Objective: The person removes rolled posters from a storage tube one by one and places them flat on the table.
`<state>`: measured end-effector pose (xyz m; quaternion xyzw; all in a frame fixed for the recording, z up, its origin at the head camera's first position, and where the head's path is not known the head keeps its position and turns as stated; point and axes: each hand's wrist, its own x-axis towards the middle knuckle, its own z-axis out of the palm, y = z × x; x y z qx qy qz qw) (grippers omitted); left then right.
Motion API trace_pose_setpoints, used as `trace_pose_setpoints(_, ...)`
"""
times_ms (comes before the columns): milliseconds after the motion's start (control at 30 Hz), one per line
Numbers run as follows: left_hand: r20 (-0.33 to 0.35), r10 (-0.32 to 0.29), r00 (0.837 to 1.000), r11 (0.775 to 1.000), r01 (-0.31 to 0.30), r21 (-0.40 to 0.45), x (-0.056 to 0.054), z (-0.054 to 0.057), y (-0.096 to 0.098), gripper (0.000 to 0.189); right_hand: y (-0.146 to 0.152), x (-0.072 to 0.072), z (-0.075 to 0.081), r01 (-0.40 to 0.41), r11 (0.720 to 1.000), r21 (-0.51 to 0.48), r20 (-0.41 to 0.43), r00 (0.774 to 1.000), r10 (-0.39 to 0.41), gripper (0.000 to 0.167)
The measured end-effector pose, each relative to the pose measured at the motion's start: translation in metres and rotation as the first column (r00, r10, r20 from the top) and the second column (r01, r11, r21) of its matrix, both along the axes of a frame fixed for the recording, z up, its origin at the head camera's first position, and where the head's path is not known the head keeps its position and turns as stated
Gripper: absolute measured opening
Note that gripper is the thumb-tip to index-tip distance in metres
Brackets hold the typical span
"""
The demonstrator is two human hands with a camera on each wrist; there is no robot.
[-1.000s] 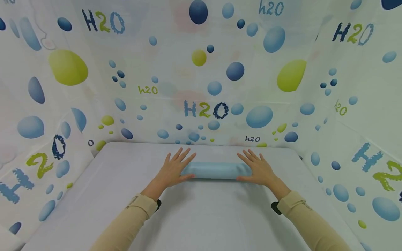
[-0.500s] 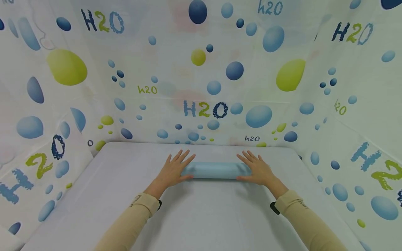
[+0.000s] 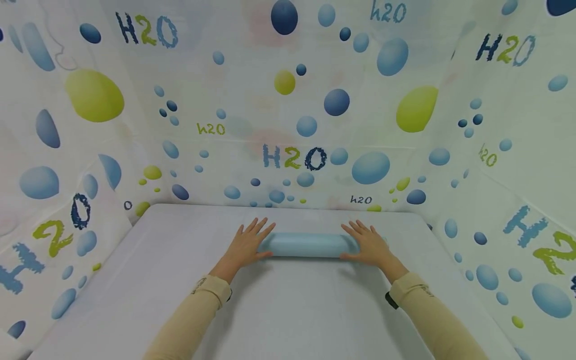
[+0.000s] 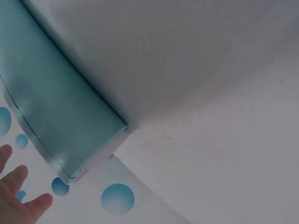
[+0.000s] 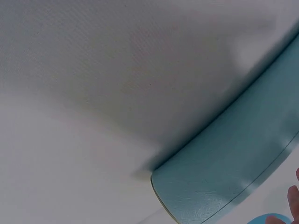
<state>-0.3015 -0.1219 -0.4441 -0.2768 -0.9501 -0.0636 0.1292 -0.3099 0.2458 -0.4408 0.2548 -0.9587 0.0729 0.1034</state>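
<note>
A light blue bolster (image 3: 308,245) with a smooth, leather-like cover lies crosswise near the far side of the white table. My left hand (image 3: 245,246) is at its left end, palm down, fingers spread and thumb toward the middle. My right hand (image 3: 371,247) mirrors it at the right end. Both hands overlap the ends in the head view. In the left wrist view, a dark seam runs along the bolster (image 4: 56,102), with spread fingers (image 4: 16,179) beyond its far edge. The right wrist view shows the other end of the bolster (image 5: 233,158) and a few fingertips (image 5: 293,198) past it.
The white table (image 3: 297,310) reaches back to a curtain (image 3: 252,100) printed with blue and green bubbles and H2O lettering. More of the same curtain hangs on both sides. Beige sleeves (image 3: 193,310) cover the forearms, and dark bands show at the wrists.
Both hands have shifted very slightly, their fingertips a little lower in the head view, the left ones also slightly further left. The bolster stays in place.
</note>
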Motion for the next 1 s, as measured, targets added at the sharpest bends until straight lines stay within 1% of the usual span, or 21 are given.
trace_pose_setpoints(167, 0.007, -0.002, 1.0, 1.0, 0.002, -0.015, -0.004, -0.006, 0.0, 0.078, 0.002, -0.001, -0.006, 0.012, 1.0, 0.002, 0.008, 1.0, -0.012, 0.087)
trace_pose_setpoints(367, 0.016, 0.006, 1.0, 1.0, -0.005, -0.028, -0.007, -0.009, 0.002, 0.078, 0.0, -0.002, -0.008, 0.02, 0.999, -0.025, 0.026, 0.999, -0.019, 0.085)
trace_pose_setpoints(500, 0.041, 0.018, 0.999, 1.0, -0.017, -0.013, -0.007, -0.011, 0.003, 0.077, -0.001, -0.003, -0.01, 0.033, 0.999, -0.02, 0.052, 0.998, -0.032, 0.085)
trace_pose_setpoints(700, 0.089, 0.056, 0.994, 0.998, -0.055, -0.017, -0.01, -0.014, 0.001, 0.076, 0.001, -0.006, -0.016, 0.053, 0.998, -0.032, 0.085, 0.995, -0.05, 0.083)
trace_pose_setpoints(867, 0.076, 0.073, 0.994, 0.997, -0.07, -0.031, -0.012, -0.022, 0.0, 0.075, 0.005, -0.006, -0.024, 0.069, 0.997, -0.019, 0.082, 0.994, -0.067, 0.081)
trace_pose_setpoints(1000, 0.062, 0.075, 0.995, 0.997, -0.075, -0.005, -0.014, -0.026, 0.0, 0.072, 0.005, -0.006, -0.027, 0.067, 0.997, -0.026, 0.044, 0.997, -0.066, 0.078)
